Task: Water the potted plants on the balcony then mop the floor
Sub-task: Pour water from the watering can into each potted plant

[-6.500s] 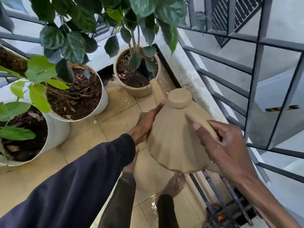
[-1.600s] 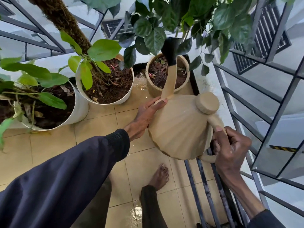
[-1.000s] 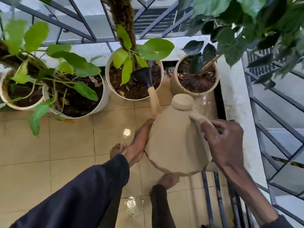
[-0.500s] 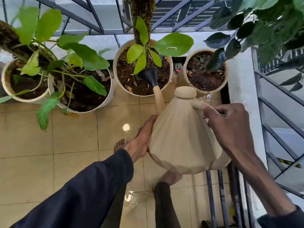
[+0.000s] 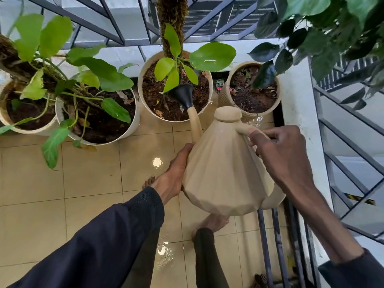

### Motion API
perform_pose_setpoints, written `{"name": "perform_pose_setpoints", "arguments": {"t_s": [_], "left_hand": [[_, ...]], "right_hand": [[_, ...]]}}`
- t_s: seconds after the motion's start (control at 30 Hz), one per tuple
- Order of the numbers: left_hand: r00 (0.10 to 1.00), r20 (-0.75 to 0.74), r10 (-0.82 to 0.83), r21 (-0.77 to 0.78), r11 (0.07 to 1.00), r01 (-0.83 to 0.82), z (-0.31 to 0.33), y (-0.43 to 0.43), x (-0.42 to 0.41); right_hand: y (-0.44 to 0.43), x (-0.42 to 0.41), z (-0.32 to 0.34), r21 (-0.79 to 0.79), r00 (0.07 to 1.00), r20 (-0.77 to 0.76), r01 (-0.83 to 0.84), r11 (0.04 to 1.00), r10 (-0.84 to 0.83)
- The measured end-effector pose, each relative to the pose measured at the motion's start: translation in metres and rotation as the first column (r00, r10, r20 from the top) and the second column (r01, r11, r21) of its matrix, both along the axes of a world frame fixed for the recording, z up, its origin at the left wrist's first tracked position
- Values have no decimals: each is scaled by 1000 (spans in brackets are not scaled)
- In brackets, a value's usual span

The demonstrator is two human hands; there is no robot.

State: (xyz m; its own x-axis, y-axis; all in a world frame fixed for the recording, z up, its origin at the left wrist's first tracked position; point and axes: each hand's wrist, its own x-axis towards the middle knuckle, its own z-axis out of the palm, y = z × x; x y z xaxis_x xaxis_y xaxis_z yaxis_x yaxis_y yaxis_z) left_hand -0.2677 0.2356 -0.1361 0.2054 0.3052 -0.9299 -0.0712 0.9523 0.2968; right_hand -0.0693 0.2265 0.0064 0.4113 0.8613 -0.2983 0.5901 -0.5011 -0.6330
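Hands hold a beige watering can (image 5: 224,173) above the tiled balcony floor (image 5: 93,177). The right hand (image 5: 284,159) grips the curved handle near the top of the can, its fingers (image 5: 268,135) curled tight around it and pinching it against the thumb. The left hand (image 5: 172,175) lies flat against the can's left side, fingers pressed together and pointing up toward the base of the spout (image 5: 195,125). A dark sleeve (image 5: 99,246) covers the left arm to the wrist.

The spout rises from the can's upper left and ends in a black sprinkler head (image 5: 184,95), which sits over the soil of the middle white pot (image 5: 143,100), just beneath the light green leaves (image 5: 174,73) of the plant growing there on a mossy pole (image 5: 171,21). A round knob lid (image 5: 227,114) caps the can.

To the right of the middle pot, close beside it, stands a ribbed beige pot (image 5: 226,96) with dark, wet-looking soil, under dark green leaves (image 5: 324,28) hanging in from the upper right. To the left is a larger white pot (image 5: 128,127) with long-stemmed leaves, and a fourth pot (image 5: 6,121) touches it at the left edge of the view.

Two bare feet (image 5: 212,222) stand on the tiles under the can. Wet patches (image 5: 164,254) shine on the floor near them. Grey metal railing (image 5: 342,142) runs along the right side and behind the pots.
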Motion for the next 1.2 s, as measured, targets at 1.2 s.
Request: {"name": "perform_pose_setpoints", "arguments": {"t_s": [1.2], "left_hand": [[999, -51, -5, 65, 998, 8, -3, 1, -6]], "right_hand": [[-39, 9, -32, 187, 998, 19, 54, 981, -59]]}}
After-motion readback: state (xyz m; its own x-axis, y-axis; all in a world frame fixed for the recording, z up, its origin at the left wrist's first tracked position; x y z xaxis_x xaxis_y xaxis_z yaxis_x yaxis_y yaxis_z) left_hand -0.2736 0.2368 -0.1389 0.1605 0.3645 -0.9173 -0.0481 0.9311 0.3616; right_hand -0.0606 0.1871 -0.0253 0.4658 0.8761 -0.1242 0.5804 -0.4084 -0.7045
